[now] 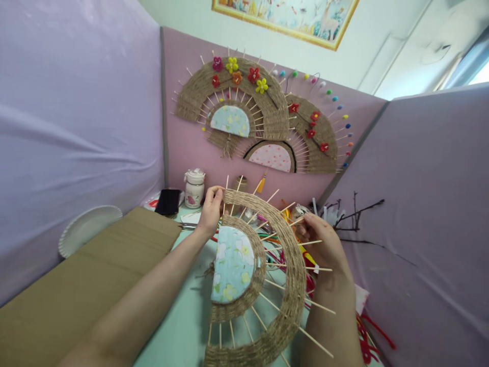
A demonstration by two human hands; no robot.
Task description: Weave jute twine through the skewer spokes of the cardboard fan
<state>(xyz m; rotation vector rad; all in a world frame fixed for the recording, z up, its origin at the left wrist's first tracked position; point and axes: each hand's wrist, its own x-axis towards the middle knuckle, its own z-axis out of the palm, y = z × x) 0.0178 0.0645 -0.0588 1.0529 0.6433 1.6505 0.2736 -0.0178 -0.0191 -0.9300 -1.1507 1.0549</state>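
Observation:
A half-round woven fan (296, 272) of jute twine on thin wooden sticks is held up over the table. Light blue flowered cloth (233, 265) covers its inner half-disc. My left hand (211, 208) pinches the fan's upper left end, thumb and fingers closed around the woven band. At the outer rim, my right hand (324, 239) has its fingers closed at the tip of one wooden stick (297, 221). Several bare stick ends stand out past the twine. The fan's lower end runs out of the picture.
Two finished fans with felt flowers (254, 75) hang on the pink panel (183, 163) behind. Left lie cardboard (145, 239), a white plate (89, 224), a phone (168, 202) and a lidded white jar (194, 188). Dark twigs (357, 216) and red pipe cleaners (367, 339) are at right.

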